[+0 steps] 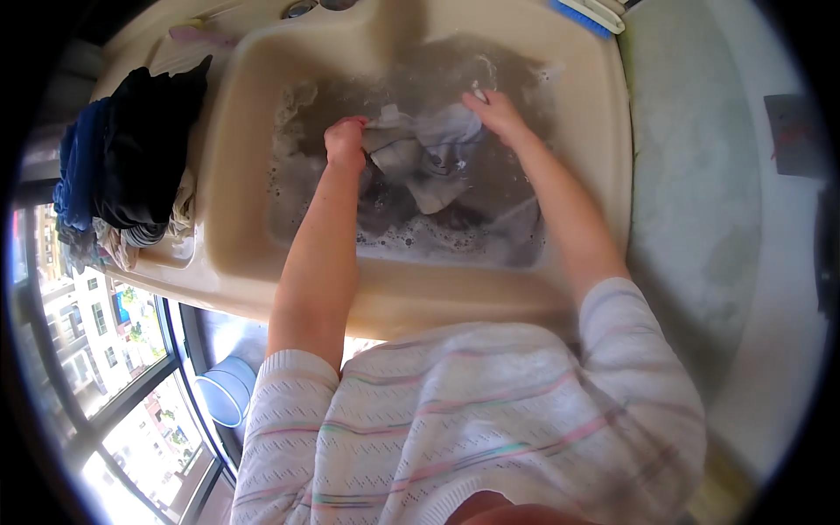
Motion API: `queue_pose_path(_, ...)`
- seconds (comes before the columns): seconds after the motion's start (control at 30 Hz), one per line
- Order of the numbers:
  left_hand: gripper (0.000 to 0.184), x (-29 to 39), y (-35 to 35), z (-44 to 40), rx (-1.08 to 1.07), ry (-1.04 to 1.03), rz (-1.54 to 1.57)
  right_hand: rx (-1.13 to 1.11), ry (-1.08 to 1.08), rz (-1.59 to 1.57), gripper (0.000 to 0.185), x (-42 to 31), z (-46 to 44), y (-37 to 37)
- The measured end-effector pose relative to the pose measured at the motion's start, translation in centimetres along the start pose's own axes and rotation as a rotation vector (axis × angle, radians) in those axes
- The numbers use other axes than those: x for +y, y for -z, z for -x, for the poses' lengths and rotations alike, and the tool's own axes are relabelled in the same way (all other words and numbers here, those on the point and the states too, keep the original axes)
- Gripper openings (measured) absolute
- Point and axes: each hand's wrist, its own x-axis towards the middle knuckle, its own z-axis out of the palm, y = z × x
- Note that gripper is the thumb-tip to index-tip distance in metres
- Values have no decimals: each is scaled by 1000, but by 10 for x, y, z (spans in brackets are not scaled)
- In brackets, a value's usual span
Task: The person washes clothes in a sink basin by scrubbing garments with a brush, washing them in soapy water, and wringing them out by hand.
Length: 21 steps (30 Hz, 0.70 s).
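Note:
A wet, light grey garment (420,157) is stretched between my two hands in a beige sink (241,175). Its lower part hangs into murky, sudsy water (507,197). My left hand (345,140) is closed around the garment's left edge. On the other side, my right hand (497,115) grips the garment's upper right corner, with a bit of pale cloth showing above the fingers. Darker cloth seems to lie under the water below the garment, but its kind cannot be made out.
A pile of dark and blue clothes (140,144) rests on the sink's left ledge. At the top right lies a blue-bristled brush (591,16). A pink-handled item (197,35) is at the upper left. Below, a light blue bucket (226,392) stands near the window. A pale wall (691,157) borders the right.

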Motion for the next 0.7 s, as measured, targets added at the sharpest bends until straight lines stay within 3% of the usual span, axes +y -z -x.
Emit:
queue_pose_path(0.1, 15, 0, -8, 0, -186, -59, 255, -292, 138, 331, 38, -15, 29, 10)
queue_pose_path(0.2, 13, 31, -21, 34, -369, 286, 119, -458, 166, 482, 33, -27, 34, 22)
queue_pose_path(0.3, 30, 25, -28, 58, -487, -103, -959, -185, 51, 129, 33, -15, 30, 27)
queue_pose_path(0.4, 35, 30, -42, 59, -449, -273, -1364, -134, 190, 168, 29, -20, 34, 31)
queue_pose_path(0.5, 32, 49, -45, 49, -264, -373, -862, -77, 121, 2, 26, -55, 47, 34)
queue_pose_path(0.6, 32, 96, -68, 108, -529, -382, -409, -121, 194, 3, 23, -116, 71, 29)
queue_pose_path(0.7, 33, 85, -92, 115, -600, -729, -554, -138, 441, 28, 21, -161, 83, 6)
